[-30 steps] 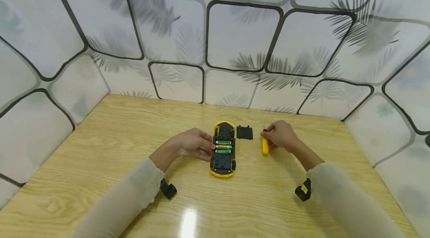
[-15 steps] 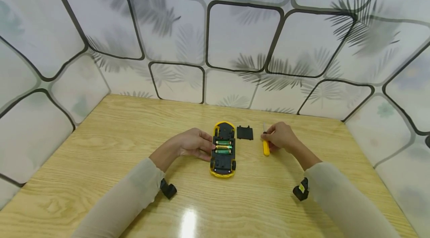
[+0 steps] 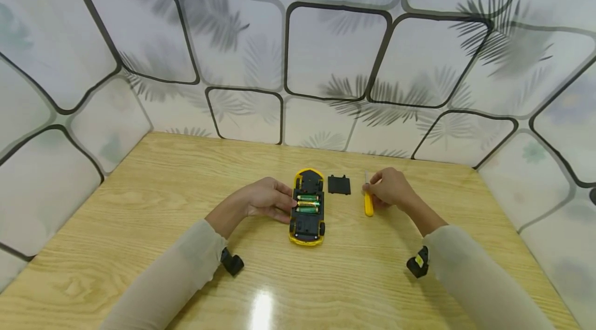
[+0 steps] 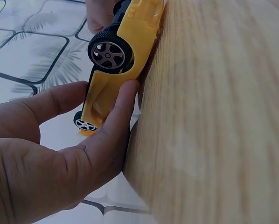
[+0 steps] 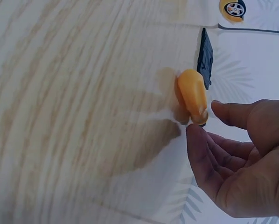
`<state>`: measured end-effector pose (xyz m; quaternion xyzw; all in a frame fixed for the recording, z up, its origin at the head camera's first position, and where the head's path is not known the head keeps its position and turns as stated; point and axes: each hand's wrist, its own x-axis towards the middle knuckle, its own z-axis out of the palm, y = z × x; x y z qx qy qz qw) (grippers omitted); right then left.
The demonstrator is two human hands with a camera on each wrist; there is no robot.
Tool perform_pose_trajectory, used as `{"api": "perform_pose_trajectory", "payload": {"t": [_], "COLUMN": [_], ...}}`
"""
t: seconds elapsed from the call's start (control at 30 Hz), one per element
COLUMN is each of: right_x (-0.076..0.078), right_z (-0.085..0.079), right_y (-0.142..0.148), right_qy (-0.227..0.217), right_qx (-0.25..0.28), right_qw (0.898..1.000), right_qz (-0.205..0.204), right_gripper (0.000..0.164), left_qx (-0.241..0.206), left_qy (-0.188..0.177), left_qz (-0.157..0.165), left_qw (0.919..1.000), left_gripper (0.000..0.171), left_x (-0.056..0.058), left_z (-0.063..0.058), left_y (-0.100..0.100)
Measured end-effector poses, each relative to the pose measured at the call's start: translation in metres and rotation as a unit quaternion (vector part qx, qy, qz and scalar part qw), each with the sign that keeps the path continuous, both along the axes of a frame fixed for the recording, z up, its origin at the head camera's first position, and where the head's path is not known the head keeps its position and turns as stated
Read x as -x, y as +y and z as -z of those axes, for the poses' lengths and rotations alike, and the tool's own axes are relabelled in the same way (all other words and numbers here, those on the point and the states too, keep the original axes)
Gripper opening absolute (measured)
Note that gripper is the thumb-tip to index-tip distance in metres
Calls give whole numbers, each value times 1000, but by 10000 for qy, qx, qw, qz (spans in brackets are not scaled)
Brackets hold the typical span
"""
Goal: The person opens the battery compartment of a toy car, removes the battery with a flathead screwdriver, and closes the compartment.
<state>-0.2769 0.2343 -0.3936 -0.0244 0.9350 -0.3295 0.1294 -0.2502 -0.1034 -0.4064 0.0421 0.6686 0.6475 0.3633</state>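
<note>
A yellow toy car (image 3: pixel 308 226) lies upside down, its black underside facing up. Three green-and-gold batteries (image 3: pixel 308 204) sit in its uncovered battery bay. My left hand (image 3: pixel 267 199) grips the car's left side, thumb at the underside's edge and fingers along the yellow body (image 4: pixel 130 28). To the right, a yellow-handled screwdriver (image 3: pixel 369 205) lies on the table, its blade pointing toward the wall. My right hand (image 3: pixel 390 189) is at its neck; in the right wrist view the index fingertip meets the handle (image 5: pixel 192 91) while a small gap shows beside the thumb.
A black battery cover (image 3: pixel 339 184) lies flat between the car and the screwdriver. The wood-grain table (image 3: pixel 186 164) meets a patterned wall (image 3: pixel 326 50) at the back and sides. Both wrists wear small black cameras.
The screwdriver has shifted slightly toward me and tilted a little since the first frame. The car has edged slightly left with my left hand.
</note>
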Motion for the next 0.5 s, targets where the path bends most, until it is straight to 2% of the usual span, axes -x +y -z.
{"api": "perform_pose_trajectory", "payload": {"t": [0.1,0.2,0.33,0.5], "right_x": [1,2,-1,-7], "right_z": [-5,-11,-17,-20], "right_y": [-1,-4,-13,-34], "right_qy": [272,710,1363,2095], "right_qx": [-256,-479,-648,-537], "right_qw": [9987,9926,9757,9469], "right_qz": [-341,-859,-1587,-2380], "right_gripper": [40,36,31,28], "left_qx": [-7,-8,-13,-41], "left_qy": [-15,3,28,26], "left_qz": [-8,-7,23,-6], "left_qw": [10000,10000,10000,10000], "left_gripper": [41,42,42,43], "left_x": [0,0,2,2], "left_z": [0,1,3,2], "left_y": [0,0,1,0]}}
